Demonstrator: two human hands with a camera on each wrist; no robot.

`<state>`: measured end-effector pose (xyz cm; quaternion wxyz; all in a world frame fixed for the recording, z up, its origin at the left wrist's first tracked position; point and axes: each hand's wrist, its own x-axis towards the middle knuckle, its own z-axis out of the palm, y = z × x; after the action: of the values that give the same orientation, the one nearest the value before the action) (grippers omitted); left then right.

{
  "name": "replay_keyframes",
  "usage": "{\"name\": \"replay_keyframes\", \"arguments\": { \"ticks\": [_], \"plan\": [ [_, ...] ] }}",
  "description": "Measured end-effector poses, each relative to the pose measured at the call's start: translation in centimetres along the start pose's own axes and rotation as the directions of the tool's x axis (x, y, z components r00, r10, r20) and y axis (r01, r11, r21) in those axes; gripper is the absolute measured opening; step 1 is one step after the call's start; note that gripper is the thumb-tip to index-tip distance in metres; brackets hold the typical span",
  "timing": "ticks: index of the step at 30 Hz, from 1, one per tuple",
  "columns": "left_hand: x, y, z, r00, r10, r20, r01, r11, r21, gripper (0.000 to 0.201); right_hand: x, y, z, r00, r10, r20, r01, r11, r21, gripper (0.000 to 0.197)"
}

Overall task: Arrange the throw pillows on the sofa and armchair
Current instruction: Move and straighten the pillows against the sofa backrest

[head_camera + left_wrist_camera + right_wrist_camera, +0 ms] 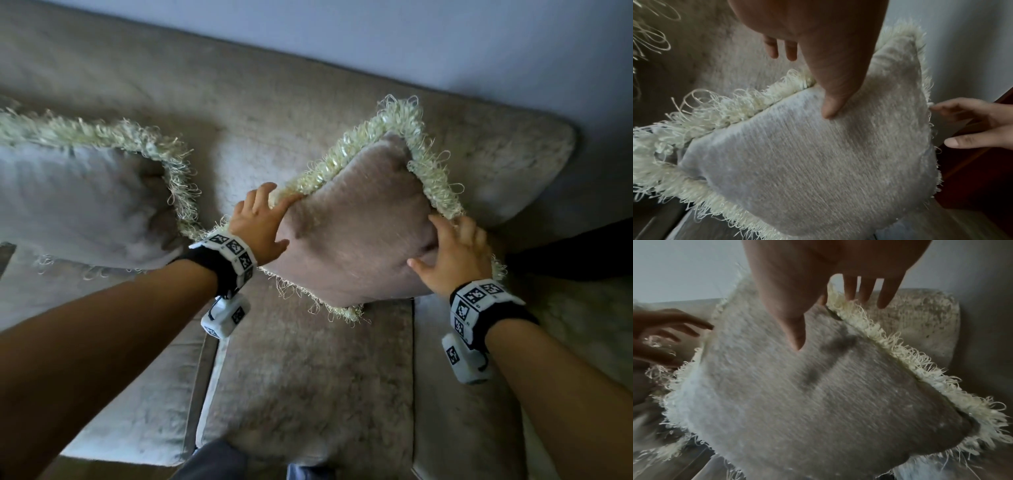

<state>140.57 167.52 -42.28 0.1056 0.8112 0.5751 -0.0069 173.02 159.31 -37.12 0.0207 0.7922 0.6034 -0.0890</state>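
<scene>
A taupe throw pillow (pixel 352 236) with cream fringe stands tilted on one corner on the sofa seat (pixel 308 383), against the back cushion (pixel 274 113). My left hand (pixel 260 219) pinches its left edge, thumb dug into the front face (pixel 828 112), fingers (pixel 781 48) straight behind the fringe. My right hand (pixel 452 253) rests spread on the right edge, thumb (pixel 797 340) lightly on the face, fingers (pixel 867 290) straight past the fringe. A second matching pillow (pixel 78 202) leans against the sofa back at the left.
The pale wall (pixel 445 41) runs behind the sofa. A dark wooden piece (pixel 568 253) borders the sofa at the right. Seat cushions (pixel 144 411) extend toward me, with my legs (pixel 212 462) at the sofa's front edge.
</scene>
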Motion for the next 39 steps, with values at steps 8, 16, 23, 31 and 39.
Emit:
{"name": "replay_keyframes", "arguments": {
  "ticks": [8,16,23,31,39],
  "plan": [
    [-3.4,-3.8,-1.8,0.976,0.031,0.214,0.023,0.969,-0.245,0.04,-4.9,-7.5,-1.3,0.989,-0.016,0.15,-0.001,0.994,0.111,0.044],
    [-11.3,-10.6,2.7,0.941,-0.165,0.295,0.266,0.9,-0.345,0.025,-5.8,-16.8,3.5,0.944,-0.22,0.244,0.195,0.973,0.126,0.034],
    [-18.8,-20.9,3.8,0.846,-0.401,0.353,0.495,0.836,-0.237,0.036,-6.4,-25.7,6.7,0.881,-0.372,0.293,0.317,0.923,0.219,0.035],
    [-19.9,-33.5,4.2,0.787,-0.54,0.3,0.613,0.741,-0.273,0.043,-5.8,-39.0,6.3,0.817,-0.569,0.092,0.542,0.812,0.217,0.045],
    [-18.3,-49.4,6.0,0.761,-0.577,0.298,0.648,0.645,-0.404,0.059,-3.4,-59.9,7.1,0.715,-0.677,-0.171,0.695,0.714,0.082,0.069]
  ]
}}
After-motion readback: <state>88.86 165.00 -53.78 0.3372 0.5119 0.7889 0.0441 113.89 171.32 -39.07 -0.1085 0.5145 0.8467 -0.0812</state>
